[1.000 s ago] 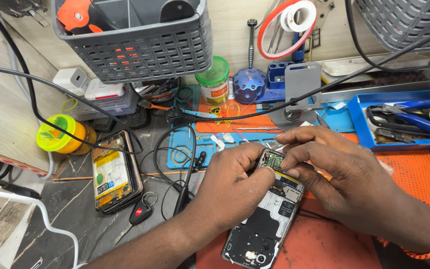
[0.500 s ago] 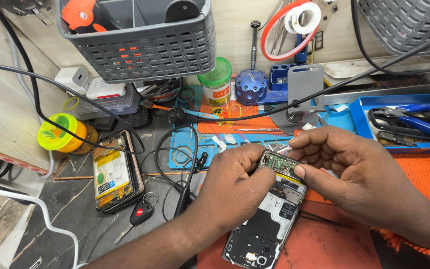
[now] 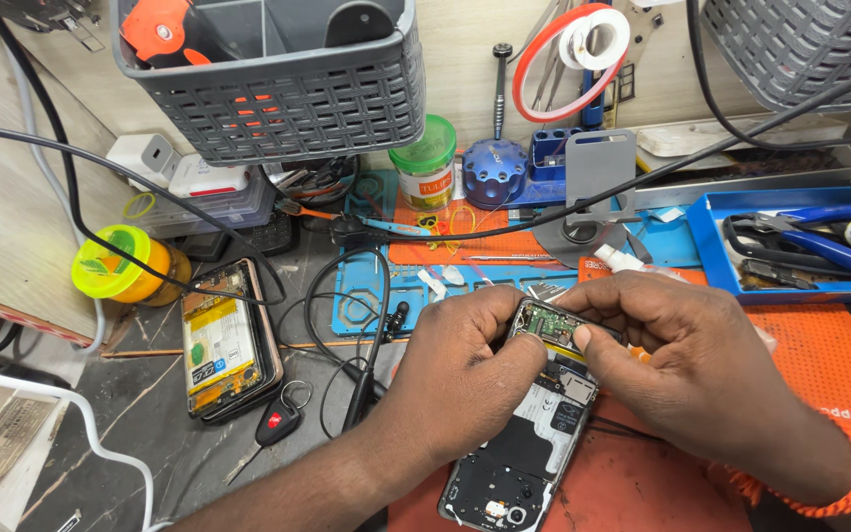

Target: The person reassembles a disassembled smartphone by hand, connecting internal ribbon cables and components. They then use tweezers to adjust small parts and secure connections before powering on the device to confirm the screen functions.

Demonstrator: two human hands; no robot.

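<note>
An opened black smartphone lies back-side up on the red mat, its boards and shields exposed. My left hand grips the phone's upper left edge, thumb beside the green circuit board at the top. My right hand pinches the top right corner of the phone, thumb pressed on the frame just below that board. An orange band circles my right wrist.
A second opened phone with a yellow battery lies at left, next to a car key. Grey baskets hang above. A blue tray with pliers sits at right. Black cables, a yellow-lidded jar and a blue mat crowd the bench.
Both hands stay on the top of the phone; my right thumb and fingers have shifted slightly along its upper edge. The view has tilted a little.
</note>
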